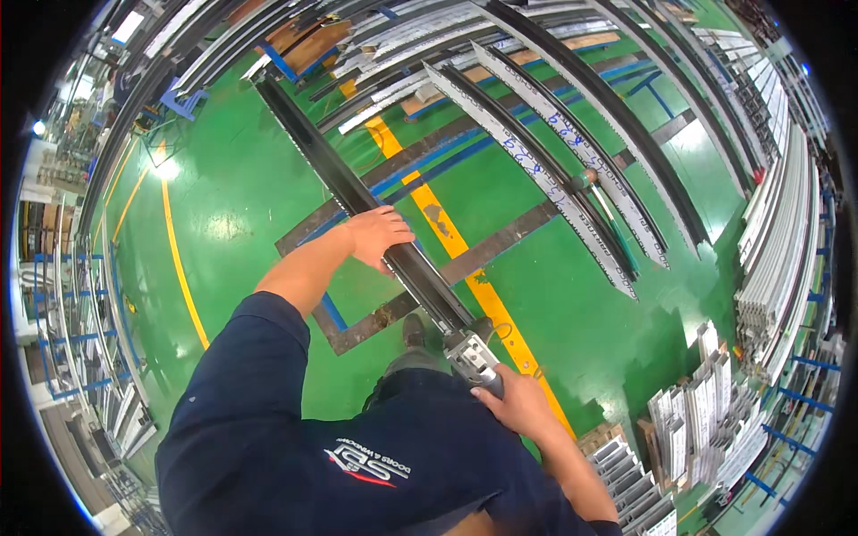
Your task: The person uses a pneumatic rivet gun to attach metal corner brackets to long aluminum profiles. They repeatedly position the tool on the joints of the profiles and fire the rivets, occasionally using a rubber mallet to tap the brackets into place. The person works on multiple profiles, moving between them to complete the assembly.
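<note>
A long black metal profile (317,152) slants across the view from the far left down toward my body. My left hand (377,237) lies over its middle, with the fingers wrapped over the far edge and the thumb on the near side. At the profile's near end sits a silver metal block (470,355) with holes in it, like the head of a tool. Below that block my right hand (520,402) is closed around a dark grey rounded handle (489,384). The palm hides part of the handle, so its exact kind cannot be made out.
Beyond the profile, several dark profiles with white film (536,165) rest on blue-and-black rack beams (500,241). A mallet (585,180) lies across them. Stacked profiles (778,259) stand at the right, with shorter pieces (706,415) nearer. A yellow floor line (492,308) crosses the green floor.
</note>
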The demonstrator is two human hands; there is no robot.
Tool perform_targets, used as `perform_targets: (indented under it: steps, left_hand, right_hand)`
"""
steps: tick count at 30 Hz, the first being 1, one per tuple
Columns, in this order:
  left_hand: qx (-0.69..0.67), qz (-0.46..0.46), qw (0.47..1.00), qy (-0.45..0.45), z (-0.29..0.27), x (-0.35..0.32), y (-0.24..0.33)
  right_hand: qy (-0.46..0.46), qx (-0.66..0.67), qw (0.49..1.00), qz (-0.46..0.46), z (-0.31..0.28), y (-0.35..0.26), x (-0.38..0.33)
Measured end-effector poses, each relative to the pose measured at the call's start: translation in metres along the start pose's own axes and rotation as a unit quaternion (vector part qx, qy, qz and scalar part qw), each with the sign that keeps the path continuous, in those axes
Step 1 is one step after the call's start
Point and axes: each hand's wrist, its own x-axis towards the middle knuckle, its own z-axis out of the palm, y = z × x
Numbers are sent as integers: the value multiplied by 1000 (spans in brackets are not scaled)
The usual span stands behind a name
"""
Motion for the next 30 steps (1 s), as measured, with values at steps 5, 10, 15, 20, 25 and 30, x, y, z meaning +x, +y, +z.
perform_targets:
  steps: [5,10,15,20,25,30]
  left_hand:
    - [61,-198,971,120,11,-44,58]
    - [-421,-351,801,242,12,-90,211]
    - [-648,120,748,77,-148,-159,293]
    - [-498,452,740,30,-235,-173,311]
    - [-529,298,763,222,-269,-211,330]
    - [-757,328,487,285,-214,-206,337]
  right_hand:
    - [-23,25,999,18,3,-3,2]
    - [7,42,999,8,6,0,-4]
    - [32,9,999,-33,13,4,-3]
    - [5,88,996,-11,5,-11,-6]
    - [5,96,995,-1,8,-14,-6]
    - [-1,116,992,47,9,-17,-12]
